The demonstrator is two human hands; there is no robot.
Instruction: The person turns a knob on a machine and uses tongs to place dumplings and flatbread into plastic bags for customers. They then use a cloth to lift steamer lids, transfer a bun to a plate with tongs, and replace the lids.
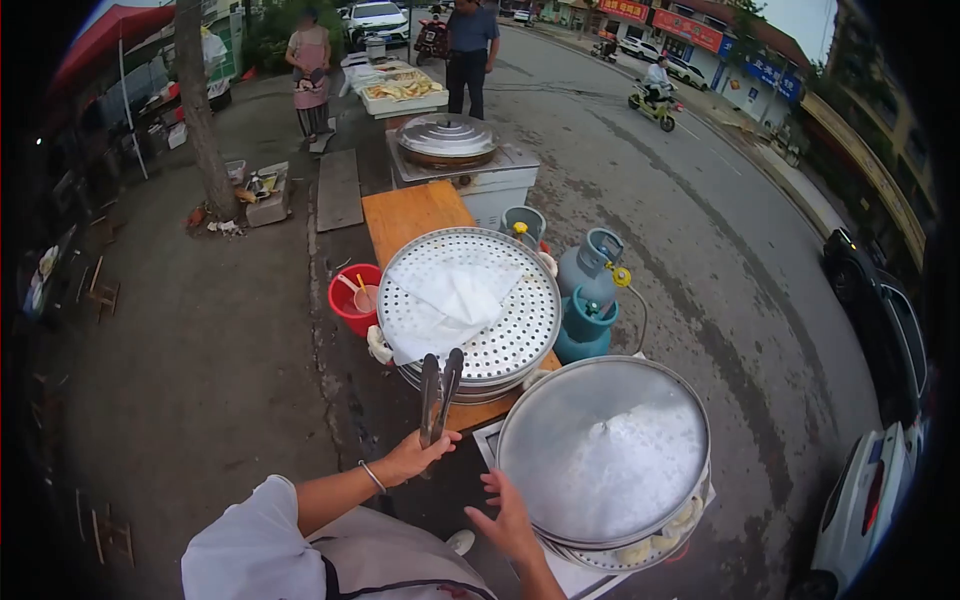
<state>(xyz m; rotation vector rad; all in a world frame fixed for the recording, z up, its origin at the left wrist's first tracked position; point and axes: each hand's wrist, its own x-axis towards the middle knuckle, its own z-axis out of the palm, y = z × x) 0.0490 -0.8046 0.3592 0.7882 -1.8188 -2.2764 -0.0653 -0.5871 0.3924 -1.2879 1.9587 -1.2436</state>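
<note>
My left hand (420,457) is closed round a pair of metal tongs (440,395), whose tips point up over the near rim of a perforated steamer tray (520,325). White steamer cloth (455,305) lies crumpled on that tray, which tops a stack. Fingers spread and holding nothing, my right hand (510,520) is at the left edge of a large round metal lid (610,440). The lid sits slightly askew over another steamer tray; pale buns (665,530) show beneath its near right edge.
Beside the stack are a red bucket (353,315) with ladles and two gas cylinders (588,325). Beyond the wooden board (415,215) stands a covered pan (447,135) on a stove. Two people stand near a food tray (400,90); a tree trunk (203,110) rises left. Cars line the road.
</note>
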